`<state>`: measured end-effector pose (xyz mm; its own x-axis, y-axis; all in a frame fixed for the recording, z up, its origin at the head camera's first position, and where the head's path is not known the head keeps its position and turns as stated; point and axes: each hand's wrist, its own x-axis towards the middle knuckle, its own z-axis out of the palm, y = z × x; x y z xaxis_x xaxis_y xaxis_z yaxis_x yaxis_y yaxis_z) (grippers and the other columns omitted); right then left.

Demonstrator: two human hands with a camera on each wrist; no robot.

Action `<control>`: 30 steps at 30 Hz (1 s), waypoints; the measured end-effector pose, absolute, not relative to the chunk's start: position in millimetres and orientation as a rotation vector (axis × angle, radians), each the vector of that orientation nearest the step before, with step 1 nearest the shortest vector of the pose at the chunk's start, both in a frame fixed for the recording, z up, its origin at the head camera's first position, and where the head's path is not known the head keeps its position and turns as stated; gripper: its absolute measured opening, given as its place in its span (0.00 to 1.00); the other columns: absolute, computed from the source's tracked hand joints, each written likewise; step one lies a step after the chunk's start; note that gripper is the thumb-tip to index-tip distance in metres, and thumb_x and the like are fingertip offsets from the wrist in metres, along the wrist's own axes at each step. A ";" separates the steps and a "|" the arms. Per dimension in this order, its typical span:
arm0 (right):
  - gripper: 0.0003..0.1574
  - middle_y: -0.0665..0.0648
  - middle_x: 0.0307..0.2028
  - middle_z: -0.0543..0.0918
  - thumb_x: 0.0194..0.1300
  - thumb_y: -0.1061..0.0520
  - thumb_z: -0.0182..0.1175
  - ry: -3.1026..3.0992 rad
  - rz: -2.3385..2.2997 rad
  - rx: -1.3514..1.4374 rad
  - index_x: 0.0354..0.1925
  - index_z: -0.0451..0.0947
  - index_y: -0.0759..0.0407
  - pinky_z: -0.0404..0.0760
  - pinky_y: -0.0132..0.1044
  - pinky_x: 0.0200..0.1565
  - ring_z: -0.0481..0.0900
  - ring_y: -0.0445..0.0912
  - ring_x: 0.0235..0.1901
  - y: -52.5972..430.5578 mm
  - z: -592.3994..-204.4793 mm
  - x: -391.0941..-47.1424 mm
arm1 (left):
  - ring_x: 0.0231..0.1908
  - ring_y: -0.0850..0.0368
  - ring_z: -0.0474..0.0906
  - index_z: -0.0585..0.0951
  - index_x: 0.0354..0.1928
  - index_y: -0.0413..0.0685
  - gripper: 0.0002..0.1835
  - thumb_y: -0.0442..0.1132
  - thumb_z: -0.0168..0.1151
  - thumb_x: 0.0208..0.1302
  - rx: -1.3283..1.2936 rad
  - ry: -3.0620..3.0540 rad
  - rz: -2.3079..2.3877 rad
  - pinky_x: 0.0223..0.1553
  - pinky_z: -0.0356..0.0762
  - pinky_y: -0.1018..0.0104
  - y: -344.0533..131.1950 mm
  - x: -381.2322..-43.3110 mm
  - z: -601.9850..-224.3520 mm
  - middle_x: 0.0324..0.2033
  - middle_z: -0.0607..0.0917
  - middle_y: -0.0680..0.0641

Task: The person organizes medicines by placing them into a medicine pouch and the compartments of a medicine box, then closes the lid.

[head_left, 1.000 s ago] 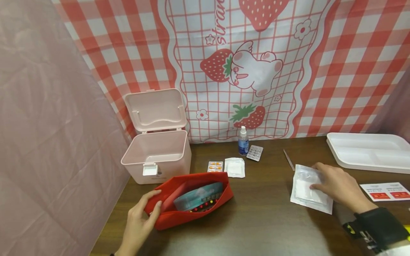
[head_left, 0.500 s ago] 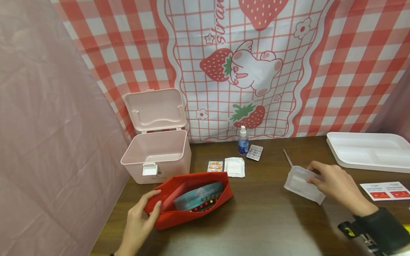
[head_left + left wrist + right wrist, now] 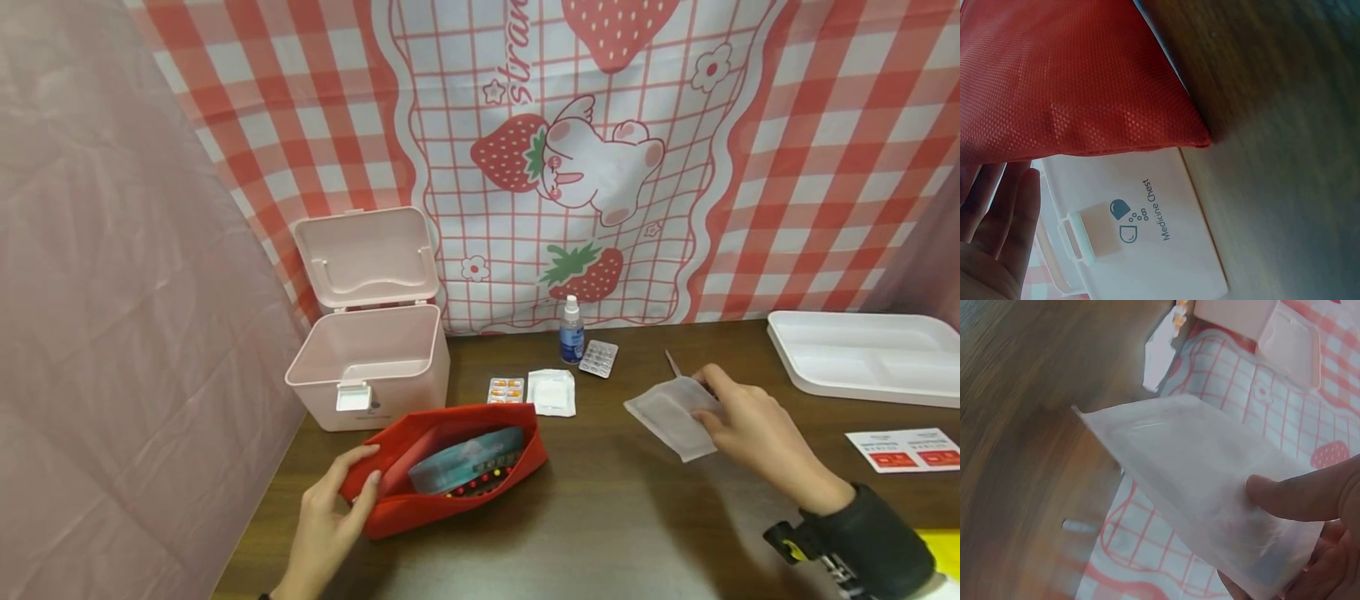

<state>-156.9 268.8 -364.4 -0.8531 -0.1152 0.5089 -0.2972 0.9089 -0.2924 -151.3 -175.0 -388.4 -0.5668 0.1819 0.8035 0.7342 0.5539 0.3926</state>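
My left hand (image 3: 322, 517) holds the left end of an open red pouch (image 3: 405, 515), thumb at the near rim and fingers at the far side. Inside it lie a teal rounded item (image 3: 465, 461) and a dark strip with red and yellow dots (image 3: 480, 484). In the left wrist view, the pouch's woven side (image 3: 1072, 75) fills the upper left, above the fingers (image 3: 1016, 212). Over the table at the right, my right hand (image 3: 757, 433) pinches a flat, whitish gauze packet (image 3: 667, 417) by one end. The right wrist view has the thumb (image 3: 1297, 494) across the packet's face.
A pink medicine chest (image 3: 390, 400) stands lid-up behind the pouch. Capsules in a blister (image 3: 505, 389), a white square packet (image 3: 552, 393), a spray bottle (image 3: 572, 333) and a silver blister pack (image 3: 598, 358) lie rightward. Tweezers-like stick (image 3: 672, 362), white tray (image 3: 862, 387) and printed cards (image 3: 903, 450) are farther right.
My right hand has lifted the gauze packet and carried it left, toward the pouch; the packet has turned and tilted. The left hand and pouch have stayed put.
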 end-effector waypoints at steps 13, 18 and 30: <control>0.28 0.52 0.21 0.73 0.38 0.73 0.67 -2.409 0.520 0.467 0.37 0.64 0.62 0.59 0.29 0.20 0.61 0.38 0.19 237.6 -361.9 -166.1 | 0.12 0.74 0.54 0.78 0.43 0.36 0.22 0.18 0.63 0.42 -0.729 -2.074 -0.990 0.15 0.57 0.84 -175.8 -151.5 -390.5 0.31 0.83 0.42; 0.28 0.54 0.22 0.74 0.37 0.74 0.66 -2.355 0.555 0.513 0.35 0.63 0.62 0.67 0.32 0.21 0.67 0.39 0.20 226.3 -355.4 -167.1 | 0.12 0.74 0.53 0.78 0.43 0.36 0.22 0.18 0.63 0.41 -0.729 -2.073 -0.990 0.15 0.55 0.84 -175.4 -151.5 -390.3 0.31 0.83 0.42; 0.29 0.55 0.30 0.77 0.38 0.77 0.66 -2.292 0.742 0.569 0.36 0.63 0.64 0.78 0.41 0.28 0.76 0.44 0.29 194.5 -326.2 -155.3 | 0.10 0.76 0.51 0.78 0.43 0.37 0.22 0.18 0.63 0.42 -0.727 -2.082 -0.995 0.13 0.53 0.85 -176.0 -151.3 -390.6 0.29 0.82 0.44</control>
